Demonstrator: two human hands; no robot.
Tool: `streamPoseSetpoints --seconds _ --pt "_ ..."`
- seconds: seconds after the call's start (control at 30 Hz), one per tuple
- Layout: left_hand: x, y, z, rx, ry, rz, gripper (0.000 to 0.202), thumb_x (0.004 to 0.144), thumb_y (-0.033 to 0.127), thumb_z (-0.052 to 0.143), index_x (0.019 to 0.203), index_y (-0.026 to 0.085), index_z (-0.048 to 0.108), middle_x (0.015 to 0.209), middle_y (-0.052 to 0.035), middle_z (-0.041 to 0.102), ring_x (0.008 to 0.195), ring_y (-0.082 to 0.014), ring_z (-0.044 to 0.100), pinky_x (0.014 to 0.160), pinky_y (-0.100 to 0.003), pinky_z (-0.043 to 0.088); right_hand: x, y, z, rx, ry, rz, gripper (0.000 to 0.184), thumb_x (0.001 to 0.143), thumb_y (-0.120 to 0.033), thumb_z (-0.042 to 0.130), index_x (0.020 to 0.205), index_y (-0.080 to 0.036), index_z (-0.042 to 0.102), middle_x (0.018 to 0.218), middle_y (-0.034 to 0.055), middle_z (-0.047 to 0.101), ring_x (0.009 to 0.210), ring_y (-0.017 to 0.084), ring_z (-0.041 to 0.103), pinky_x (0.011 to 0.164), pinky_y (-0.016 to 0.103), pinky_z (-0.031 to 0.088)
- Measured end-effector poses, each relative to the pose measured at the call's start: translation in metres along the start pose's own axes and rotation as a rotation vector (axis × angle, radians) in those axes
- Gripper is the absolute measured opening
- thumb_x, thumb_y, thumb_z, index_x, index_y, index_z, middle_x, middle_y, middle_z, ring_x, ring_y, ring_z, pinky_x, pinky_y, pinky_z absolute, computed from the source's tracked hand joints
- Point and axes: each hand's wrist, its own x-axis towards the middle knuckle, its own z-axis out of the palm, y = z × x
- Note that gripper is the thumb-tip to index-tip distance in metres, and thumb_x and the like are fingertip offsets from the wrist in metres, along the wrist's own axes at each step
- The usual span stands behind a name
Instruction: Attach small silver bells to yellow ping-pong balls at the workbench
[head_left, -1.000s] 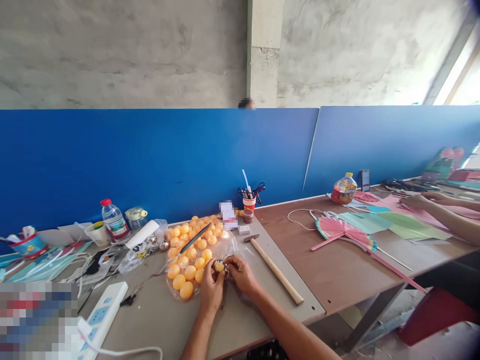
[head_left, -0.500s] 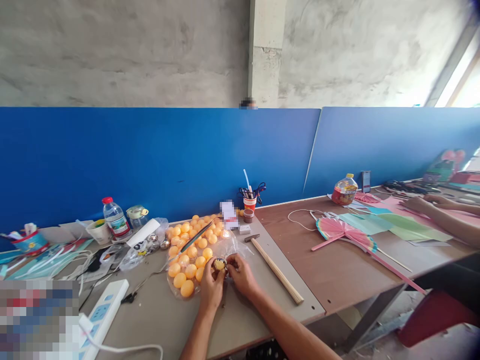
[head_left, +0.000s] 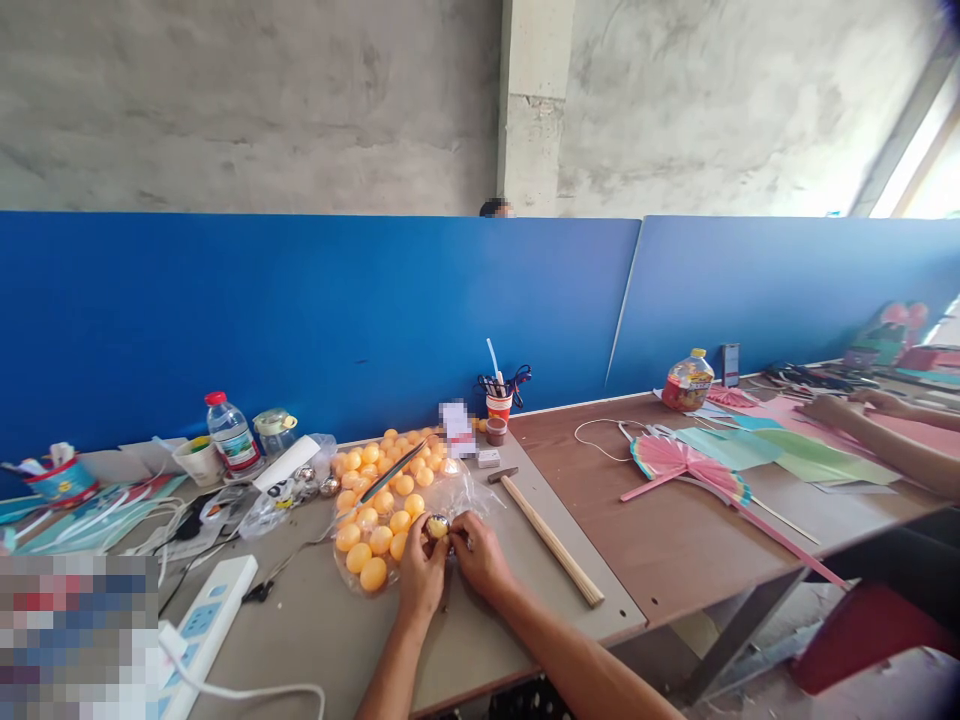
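Note:
My left hand [head_left: 421, 575] is closed around a small round thing [head_left: 438, 526] with a yellowish face and a dark, shiny silvery edge. Its exact kind is too small to make out. From the right, my right hand [head_left: 481, 556] pinches the edge of the same thing, fingertips close to those of the left. Just beyond and left of the hands, many orange balls [head_left: 373, 574] lie in a clear plastic bag [head_left: 465, 487]. A dark, slender, blade-shaped tool [head_left: 391, 473] rests across them. A hammer [head_left: 551, 540] with a wooden handle lies right of my hands.
A power strip [head_left: 206, 625] is at the left front. Behind it stand a red-capped bottle [head_left: 232, 440] and a glass jar [head_left: 276, 432]. A cup of tools [head_left: 498, 405] is by the blue partition [head_left: 322, 320]. At right are a pink paper fan [head_left: 686, 465] and another person's arms [head_left: 885, 425].
The small round thing has tilted in my fingers, and its yellowish face shows at a different angle. Both hands stay in nearly the same place.

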Motion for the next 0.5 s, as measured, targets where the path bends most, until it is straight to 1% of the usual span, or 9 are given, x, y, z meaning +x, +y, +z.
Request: streamPoseSetpoints --seconds 0.1,0.17,0.23,0.3,0.4,0.5 --pt "0.0001 0.0019 -0.0008 -0.026 0.015 -0.004 0.045 0.072 0.037 0.066 0.113 0.017 0.059 0.111 -0.0127 0.070 0.102 -0.0267 0.068 0.086 -0.039 0.055 0.0020 -0.0026 -0.0007 0.095 0.000 0.064 0.009 0.073 -0.014 0.052 0.070 -0.020 0.058 0.074 0.0027 0.062 0.072 0.018 0.057 0.070 0.029 0.045" --pt "0.0005 0.0016 -0.0015 -0.023 0.017 -0.010 0.045 0.073 0.037 0.065 0.113 0.017 0.059 0.111 -0.0136 0.070 0.101 -0.0272 0.068 0.085 -0.040 0.055 0.0041 -0.0038 -0.0020 0.200 -0.022 0.161 0.006 0.072 -0.017 0.053 0.069 -0.021 0.057 0.069 0.0010 0.061 0.068 0.018 0.056 0.067 0.029 0.045" --pt "0.0007 0.0011 -0.0018 -0.002 0.016 -0.009 0.046 0.073 0.037 0.065 0.114 0.016 0.059 0.114 -0.0149 0.068 0.103 -0.0276 0.068 0.088 -0.042 0.054 0.0061 -0.0039 -0.0031 0.317 -0.066 0.265 0.004 0.071 -0.021 0.055 0.069 -0.021 0.058 0.064 -0.0011 0.057 0.062 0.016 0.053 0.063 0.028 0.043" --pt "0.0005 0.0012 -0.0018 0.022 0.016 -0.001 0.045 0.073 0.035 0.064 0.114 0.017 0.059 0.118 -0.0153 0.067 0.107 -0.0280 0.066 0.092 -0.043 0.052 0.0075 -0.0033 -0.0037 0.410 -0.120 0.333 0.005 0.070 -0.025 0.057 0.069 -0.021 0.058 0.060 -0.0026 0.054 0.058 0.015 0.049 0.059 0.027 0.041" --pt "-0.0004 0.0033 -0.0013 0.056 0.018 0.007 0.043 0.074 0.032 0.063 0.115 0.018 0.060 0.120 -0.0143 0.066 0.110 -0.0279 0.064 0.095 -0.044 0.050 0.0082 -0.0018 -0.0034 0.468 -0.153 0.375 0.010 0.069 -0.029 0.060 0.067 -0.020 0.057 0.058 -0.0035 0.052 0.055 0.013 0.044 0.056 0.025 0.036" --pt "-0.0011 0.0058 -0.0010 0.064 0.001 0.004 0.044 0.075 0.032 0.062 0.116 0.018 0.060 0.123 -0.0141 0.065 0.112 -0.0275 0.063 0.097 -0.043 0.049 0.0089 -0.0009 -0.0035 0.492 -0.141 0.409 0.014 0.068 -0.031 0.062 0.066 -0.019 0.056 0.056 -0.0044 0.049 0.052 0.011 0.040 0.052 0.024 0.032"
